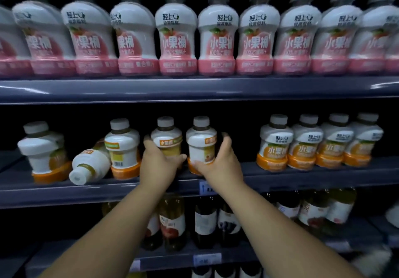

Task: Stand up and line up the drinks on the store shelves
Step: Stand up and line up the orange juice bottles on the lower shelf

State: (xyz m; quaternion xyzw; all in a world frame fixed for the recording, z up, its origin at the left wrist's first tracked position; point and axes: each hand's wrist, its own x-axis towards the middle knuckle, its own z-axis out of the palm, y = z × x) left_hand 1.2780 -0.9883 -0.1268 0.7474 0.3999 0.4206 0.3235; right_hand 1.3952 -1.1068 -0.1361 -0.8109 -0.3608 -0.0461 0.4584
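Observation:
On the middle shelf (64, 188) stand white drink bottles with orange bases. My left hand (157, 163) grips one upright bottle (166, 139) near the centre. My right hand (220, 161) grips the bottle (200, 146) just right of it, fingers wrapped round its side and base. To the left, one bottle (90, 167) lies tipped over with its cap toward me, leaning against an upright bottle (122, 146). Another bottle (43, 150) stands tilted at the far left. Several orange bottles (313, 146) stand in a neat row on the right.
The upper shelf (194, 89) carries a full row of pink-based bottles (218, 33). Below, the lower shelf holds dark glass bottles (205, 221) with white labels. A gap lies between my right hand and the neat row.

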